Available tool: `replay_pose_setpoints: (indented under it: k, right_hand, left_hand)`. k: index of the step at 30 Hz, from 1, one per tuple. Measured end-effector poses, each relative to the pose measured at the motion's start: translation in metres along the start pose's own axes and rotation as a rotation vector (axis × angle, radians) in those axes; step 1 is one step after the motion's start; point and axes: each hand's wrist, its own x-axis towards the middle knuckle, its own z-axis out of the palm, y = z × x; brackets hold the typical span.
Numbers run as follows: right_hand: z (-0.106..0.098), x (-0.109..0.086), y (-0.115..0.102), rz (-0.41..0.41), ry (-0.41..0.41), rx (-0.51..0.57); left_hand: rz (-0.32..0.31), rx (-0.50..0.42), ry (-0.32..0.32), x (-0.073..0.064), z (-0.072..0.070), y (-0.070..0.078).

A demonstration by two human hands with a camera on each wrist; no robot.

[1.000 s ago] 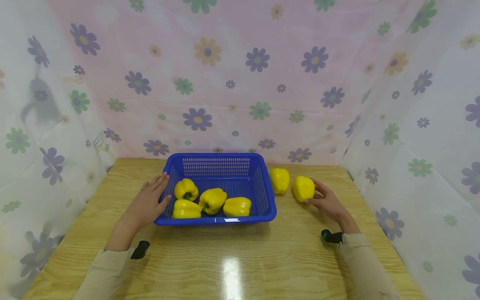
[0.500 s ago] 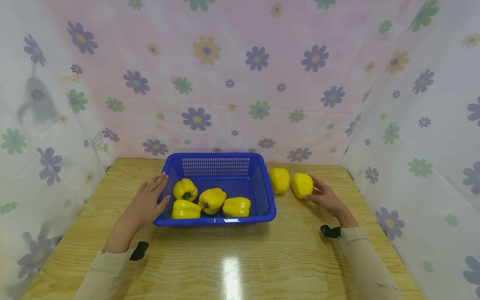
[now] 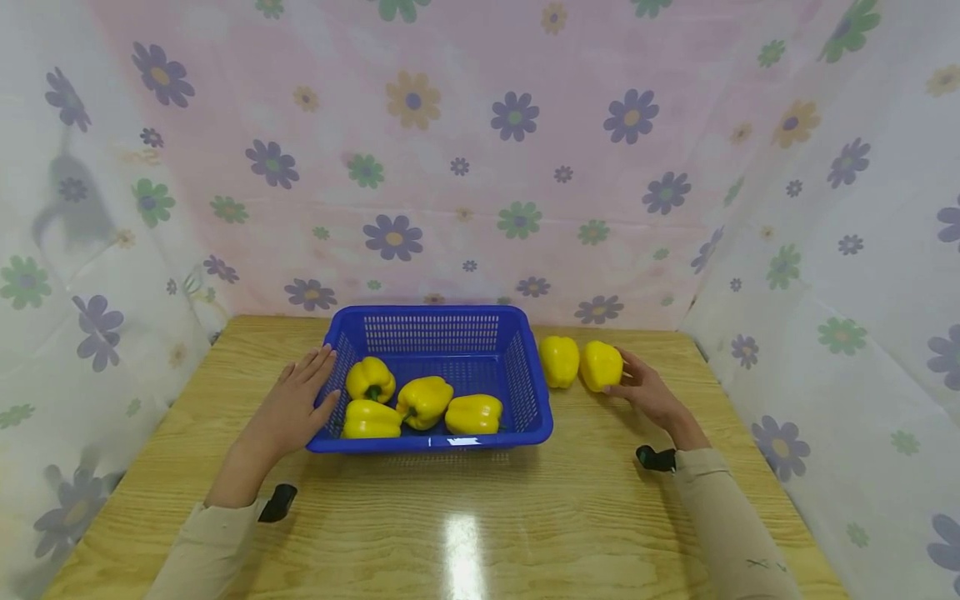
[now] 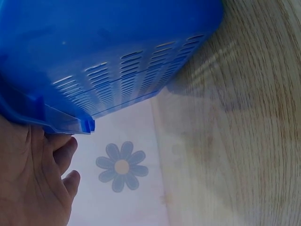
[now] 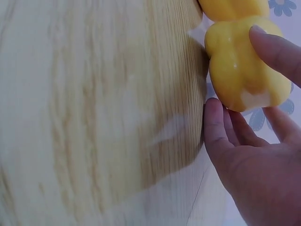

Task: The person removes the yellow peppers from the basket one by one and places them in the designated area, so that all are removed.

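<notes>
My left hand (image 3: 296, 406) rests along the left rim of a blue plastic basket (image 3: 435, 310), its fingers straight. In the left wrist view that hand (image 4: 35, 174) lies against the rim beside the slotted basket wall (image 4: 127, 70). At the right of the basket, my right hand (image 3: 648, 392) holds a yellow bell pepper (image 3: 601, 367) low at the table. The right wrist view has the thumb (image 5: 277, 49) on one side of this pepper and the fingers round its end. A second yellow bell pepper (image 3: 558, 362) stands between it and the basket.
Several yellow bell peppers (image 3: 425, 402) lie in the front and left part of the basket. A wooden table (image 3: 585, 517) carries everything. Flower-printed cloth (image 3: 457, 142) hangs behind it and along both sides.
My right hand has moved the bell pepper slightly left and back, closer to the one beside the basket. The left hand and the basket have stayed in place.
</notes>
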Motion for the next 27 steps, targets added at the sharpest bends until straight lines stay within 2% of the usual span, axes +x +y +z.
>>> replay_pose_setpoints:
  k: [11, 20, 27]
  right_hand:
    - [0.0010, 0.0070, 0.0027, 0.020, 0.011, -0.001]
    - [0.0048, 0.0050, -0.0056, 0.014, 0.001, 0.029]
    - [0.0067, 0.0070, 0.0005, -0.008, 0.018, -0.009]
  left_hand:
    - [-0.004, 0.011, 0.005, -0.0001, 0.0016, -0.0017]
    - [-0.012, -0.034, 0.003, -0.0002, 0.0025, -0.0030]
    - [-0.003, -0.034, 0.016, -0.0002, 0.0027, -0.0032]
